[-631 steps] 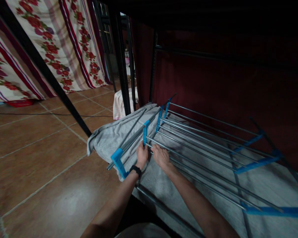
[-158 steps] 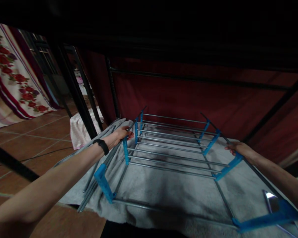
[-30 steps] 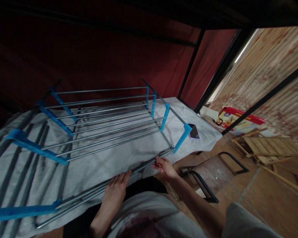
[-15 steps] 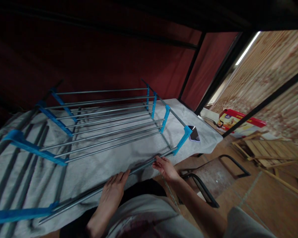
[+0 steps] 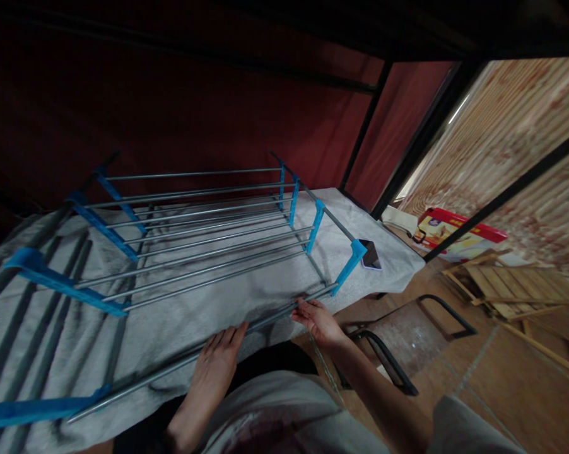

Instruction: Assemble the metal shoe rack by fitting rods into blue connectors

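A rack of thin grey metal tubes and blue plastic brackets (image 5: 88, 287) lies on a cloth-covered table (image 5: 393, 268). Along the near edge runs a loose-ended metal tube (image 5: 156, 377), its left end beside a blue bracket (image 5: 38, 410) at the lower left. My left hand (image 5: 218, 362) is closed over the middle of this tube, fingers on top and thumb hidden. Farther right, my right hand (image 5: 317, 320) pinches the tube between thumb and fingers, a little short of the rightmost blue bracket (image 5: 348, 268). Whether the tube's right end sits in that bracket cannot be made out.
A phone (image 5: 370, 255) lies on the cloth beyond the right bracket. To the right on the floor are a black-framed chair (image 5: 407, 340), a folded wooden item (image 5: 516, 290) and a red and yellow box (image 5: 459, 233). Black posts and a dark red wall stand behind.
The held tube has shifted slightly to the left, its left end now nearer the lower-left bracket. Both hands keep nearly the same places and grips.
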Motion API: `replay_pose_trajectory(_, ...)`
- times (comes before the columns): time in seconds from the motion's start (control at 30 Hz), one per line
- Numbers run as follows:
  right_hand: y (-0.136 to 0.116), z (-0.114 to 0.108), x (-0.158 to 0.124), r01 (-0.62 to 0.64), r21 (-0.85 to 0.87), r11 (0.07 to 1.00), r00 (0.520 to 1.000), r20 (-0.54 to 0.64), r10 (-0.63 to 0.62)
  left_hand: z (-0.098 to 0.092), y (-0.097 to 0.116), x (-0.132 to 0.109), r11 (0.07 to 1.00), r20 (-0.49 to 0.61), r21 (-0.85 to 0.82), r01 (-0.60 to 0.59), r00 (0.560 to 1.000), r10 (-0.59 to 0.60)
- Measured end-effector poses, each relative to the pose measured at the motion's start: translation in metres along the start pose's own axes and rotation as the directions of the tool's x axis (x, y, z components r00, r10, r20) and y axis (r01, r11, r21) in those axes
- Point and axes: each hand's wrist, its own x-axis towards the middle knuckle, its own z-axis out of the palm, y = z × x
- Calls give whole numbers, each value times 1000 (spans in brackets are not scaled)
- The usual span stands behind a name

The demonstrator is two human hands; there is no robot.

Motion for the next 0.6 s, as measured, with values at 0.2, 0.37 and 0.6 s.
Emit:
replay_pose_trajectory(0.2, 1, -3, 1, 2, -25, 1000, 999, 37, -1, -3, 2, 1, 999, -19, 21, -27, 999, 27)
replay_pose_trajectory(0.37, 4, -6, 3, 25, -45, 999, 999, 38, -23, -5, 5, -1, 999, -46, 42, -9, 999, 11)
replay_pose_trajectory(0.6, 5, -2, 5, 53, -85, 995, 998, 21, -51, -1, 5, -3, 1000, -33, 14, -7, 999, 7)
